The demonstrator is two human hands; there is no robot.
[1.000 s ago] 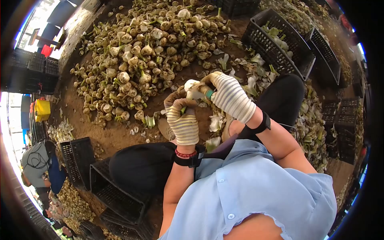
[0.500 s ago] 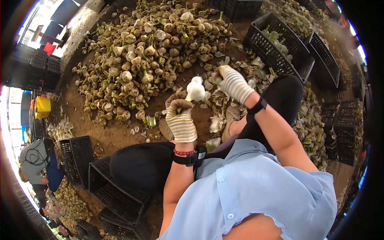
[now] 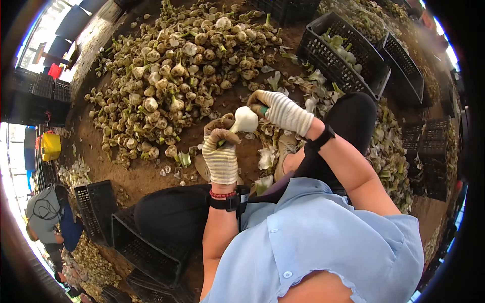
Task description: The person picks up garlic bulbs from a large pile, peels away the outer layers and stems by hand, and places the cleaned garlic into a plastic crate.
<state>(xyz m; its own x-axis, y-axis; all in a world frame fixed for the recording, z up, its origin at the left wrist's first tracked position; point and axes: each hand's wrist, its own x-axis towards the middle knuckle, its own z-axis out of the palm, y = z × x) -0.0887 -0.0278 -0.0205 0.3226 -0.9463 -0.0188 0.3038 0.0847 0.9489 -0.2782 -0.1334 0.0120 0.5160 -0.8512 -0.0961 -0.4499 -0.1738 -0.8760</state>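
A white, peeled garlic bulb point(image 3: 246, 119) is held by its stem in my left hand point(image 3: 221, 149), which wears a striped glove with brown fingers. My right hand point(image 3: 283, 111), gloved the same way, is closed around a small green-handled thing whose far end is hidden. Its fingertips are at the right side of the bulb. Beyond my hands lies a big heap of unpeeled garlic point(image 3: 172, 76) with stems. Loose white skins point(image 3: 268, 156) are scattered on the soil below the bulb.
A black crate point(image 3: 348, 55) holding some bulbs stands at the upper right, with more crates point(image 3: 424, 151) at the right. Empty-looking crates point(image 3: 144, 252) are beside my left knee. At the far left are a yellow container point(image 3: 51, 146) and another person point(image 3: 45, 212).
My right hand has moved left, from over the skins to the side of the bulb. The whole view has shifted slightly. My left hand still holds the bulb.
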